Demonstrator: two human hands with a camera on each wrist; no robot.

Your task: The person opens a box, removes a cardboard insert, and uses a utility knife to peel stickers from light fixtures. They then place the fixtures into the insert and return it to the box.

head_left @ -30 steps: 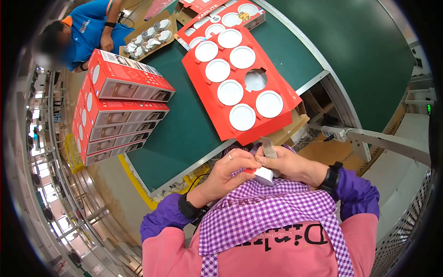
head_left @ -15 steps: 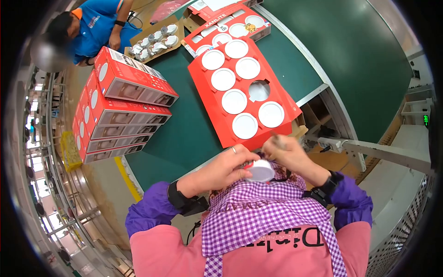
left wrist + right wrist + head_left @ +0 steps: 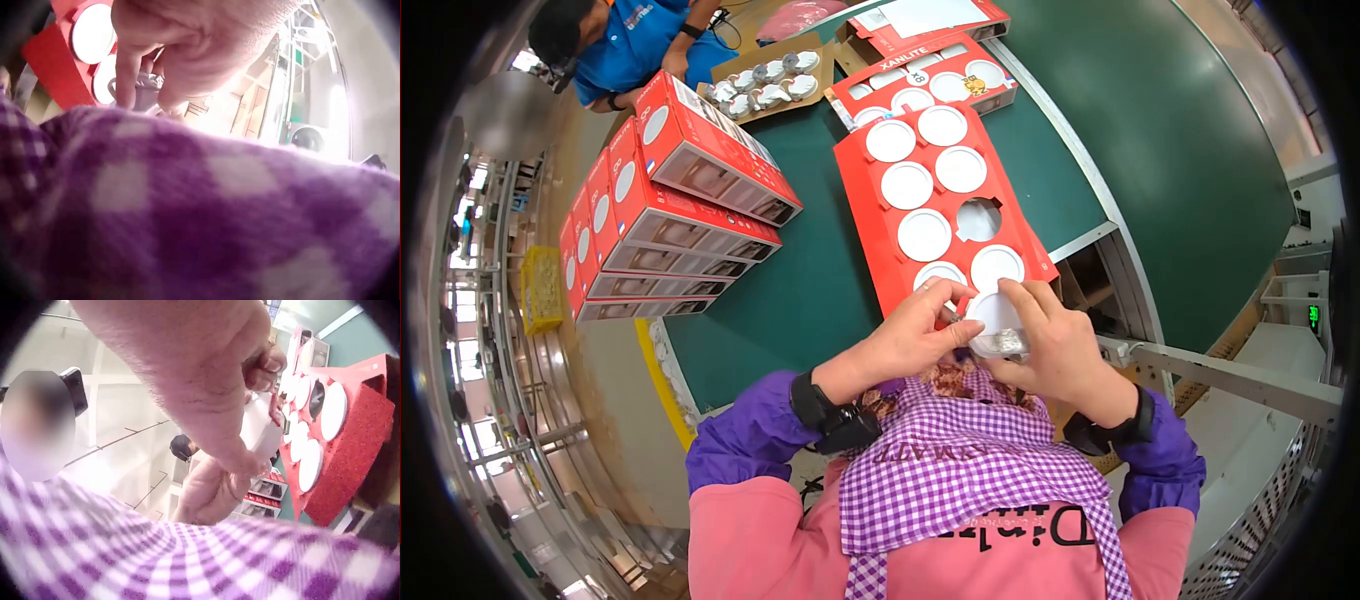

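Observation:
A white round downlight (image 3: 998, 318) is held between both hands over the near end of the red box (image 3: 862, 200). From the left, my left hand (image 3: 900, 342) pinches its edge with thumb and fingers. My right hand (image 3: 1068, 350) grips its right side, fingers over the top. In the right wrist view the white downlight (image 3: 259, 428) shows, with a small spring and a red bit near its edge. The left wrist view has the left hand (image 3: 194, 37) over a grey part of it. White discs fill the box's round openings except one dark hole (image 3: 978, 220).
Several red boxes (image 3: 700, 215) stand stacked at the left. Behind the red box lies another one marked XANLITE (image 3: 910, 70). A carton (image 3: 825, 75) of white lamps sits at the back beside a person in blue (image 3: 645, 45). The green table (image 3: 750, 330) has a metal edge.
The right hand held a greyish strip, then moved away blurred, and now grips the downlight with the left hand. Both hands have risen towards the red box and the downlight has turned.

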